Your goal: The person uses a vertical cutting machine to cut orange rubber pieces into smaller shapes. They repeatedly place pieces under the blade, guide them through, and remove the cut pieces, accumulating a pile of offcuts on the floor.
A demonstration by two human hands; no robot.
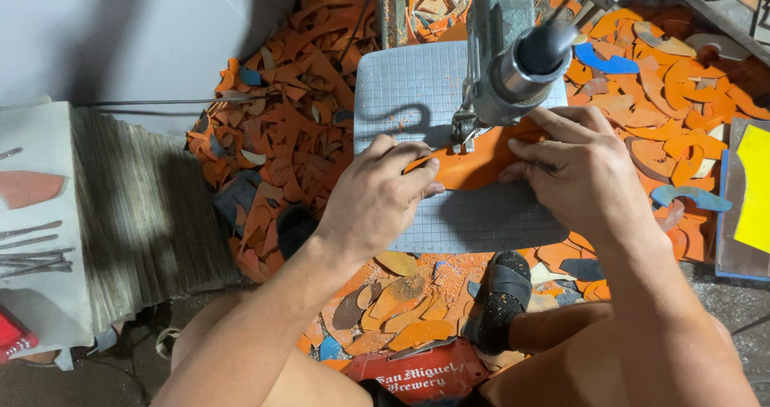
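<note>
An orange flat sheet piece [475,166] lies on the grey gridded saw table [409,86], under the metal saw head [513,62]. My left hand [377,194] pinches the piece's left edge with fingers curled. Flat on the piece's right part rests my right hand [581,170], pressing it down beside the blade. The blade itself is mostly hidden by the saw head.
Orange, blue and tan offcuts [289,134] cover the floor around the table. A stack of grey sheets [144,206] stands at left. A red crate [417,375] sits between my legs, a sandalled foot [501,299] beside it. A yellow sheet [755,186] lies at right.
</note>
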